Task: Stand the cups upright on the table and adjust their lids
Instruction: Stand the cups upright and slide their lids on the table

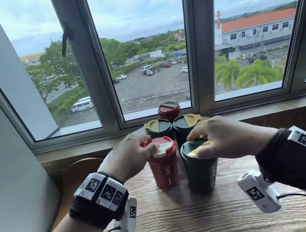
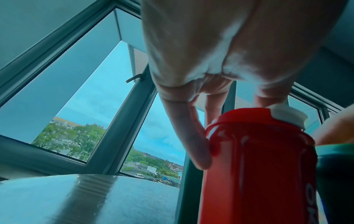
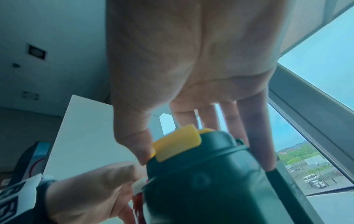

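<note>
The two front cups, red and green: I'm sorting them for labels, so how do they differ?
The red cup has a white lid flap and white lettering; the green cup has a yellow flap and no lettering visible. The left hand holds the red cup's lid, the right hand the green's. Both stand upright on the table.

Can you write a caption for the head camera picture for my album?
Two hands, left hand and right hand, adjust lids on a red cup and green cup.

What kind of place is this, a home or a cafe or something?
Probably a cafe or lounge on an upper floor, though that is a guess. A small round wooden table stands at a wide window looking down on a car park, and five lidded travel cups, like the red cup, stand on it.
</note>
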Demonstrator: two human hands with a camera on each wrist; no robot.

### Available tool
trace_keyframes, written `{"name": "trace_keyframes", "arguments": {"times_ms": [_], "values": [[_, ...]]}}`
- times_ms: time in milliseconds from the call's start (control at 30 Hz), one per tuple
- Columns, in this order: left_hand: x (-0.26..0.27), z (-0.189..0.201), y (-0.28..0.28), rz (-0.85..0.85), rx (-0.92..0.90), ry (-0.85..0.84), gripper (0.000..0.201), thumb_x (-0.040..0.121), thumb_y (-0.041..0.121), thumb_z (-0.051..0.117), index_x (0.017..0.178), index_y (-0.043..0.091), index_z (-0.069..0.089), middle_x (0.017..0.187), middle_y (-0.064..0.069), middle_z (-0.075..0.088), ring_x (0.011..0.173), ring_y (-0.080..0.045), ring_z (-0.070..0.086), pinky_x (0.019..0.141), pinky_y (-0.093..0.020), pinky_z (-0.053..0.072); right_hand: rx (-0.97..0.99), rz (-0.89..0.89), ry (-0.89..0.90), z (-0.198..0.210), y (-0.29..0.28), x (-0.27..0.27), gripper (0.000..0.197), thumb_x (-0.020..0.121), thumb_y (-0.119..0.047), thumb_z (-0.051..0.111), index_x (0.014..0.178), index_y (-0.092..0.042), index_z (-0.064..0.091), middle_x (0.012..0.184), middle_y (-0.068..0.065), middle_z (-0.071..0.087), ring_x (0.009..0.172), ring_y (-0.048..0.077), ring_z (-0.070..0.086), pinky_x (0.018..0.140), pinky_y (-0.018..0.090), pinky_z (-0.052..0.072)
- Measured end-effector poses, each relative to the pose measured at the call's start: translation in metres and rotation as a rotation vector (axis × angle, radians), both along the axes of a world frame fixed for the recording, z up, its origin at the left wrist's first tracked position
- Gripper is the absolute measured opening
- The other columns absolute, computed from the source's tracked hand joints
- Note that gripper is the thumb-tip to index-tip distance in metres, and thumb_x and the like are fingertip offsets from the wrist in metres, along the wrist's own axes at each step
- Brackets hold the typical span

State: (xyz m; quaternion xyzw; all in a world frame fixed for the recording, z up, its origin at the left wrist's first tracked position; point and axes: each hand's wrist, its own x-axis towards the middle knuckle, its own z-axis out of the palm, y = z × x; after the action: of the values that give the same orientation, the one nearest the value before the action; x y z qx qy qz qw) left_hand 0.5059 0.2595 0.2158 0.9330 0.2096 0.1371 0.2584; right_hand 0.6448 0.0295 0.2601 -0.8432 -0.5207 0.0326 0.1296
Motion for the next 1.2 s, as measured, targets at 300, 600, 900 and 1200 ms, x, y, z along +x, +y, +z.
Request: {"name": "trace_keyframes", "arguments": {"times_ms": [300, 600, 900, 1200], "values": [[-0.007, 0.003, -0.018, -0.026, 0.161, -0.044, 0.071, 0.074, 0.064, 0.07, 0.131, 0.022, 0.066, 0.111, 0.005, 0.065, 0.101, -0.016, 0.062, 0.082, -0.03, 0.048, 0.228, -0.059, 0.011, -0.02, -0.018, -0.001, 0.07, 0.064, -0.068, 0.082, 0.116, -0.023, 0.072, 0.101, -0.01, 0.066, 0.087, 0.004, 0.059, 0.074, 0.013, 0.045], [-0.012, -0.005, -0.015, -0.022, -0.011, -0.083, 0.073, 0.07, 0.076, 0.071, 0.133, 0.038, 0.063, 0.125, 0.01, 0.05, 0.11, -0.01, 0.056, 0.097, -0.03, 0.046, 0.284, -0.068, 0.076, -0.031, -0.029, 0.0, 0.075, 0.069, -0.054, 0.086, 0.134, -0.023, 0.065, 0.123, -0.012, 0.065, 0.109, 0.005, 0.059, 0.082, 0.0, 0.037], [-0.019, -0.005, 0.0, -0.136, -0.274, -0.209, 0.059, 0.072, 0.054, 0.081, 0.127, 0.036, 0.07, 0.123, 0.015, 0.071, 0.114, -0.004, 0.065, 0.097, -0.029, 0.049, 0.413, -0.025, 0.329, -0.039, -0.036, 0.007, 0.065, 0.075, -0.028, 0.091, 0.134, -0.015, 0.067, 0.117, -0.013, 0.07, 0.098, -0.025, 0.058, 0.076, -0.003, 0.042], [-0.01, 0.015, -0.009, 0.043, -0.255, 0.017, 0.036, 0.095, 0.044, 0.067, 0.101, 0.009, 0.073, 0.087, -0.008, 0.079, 0.067, -0.023, 0.078, 0.064, -0.043, 0.067, 0.327, -0.241, 0.555, -0.027, -0.021, 0.032, 0.023, 0.088, -0.026, 0.076, 0.077, -0.007, 0.079, 0.072, 0.016, 0.077, 0.062, 0.029, 0.076, 0.064, 0.046, 0.066]]}}
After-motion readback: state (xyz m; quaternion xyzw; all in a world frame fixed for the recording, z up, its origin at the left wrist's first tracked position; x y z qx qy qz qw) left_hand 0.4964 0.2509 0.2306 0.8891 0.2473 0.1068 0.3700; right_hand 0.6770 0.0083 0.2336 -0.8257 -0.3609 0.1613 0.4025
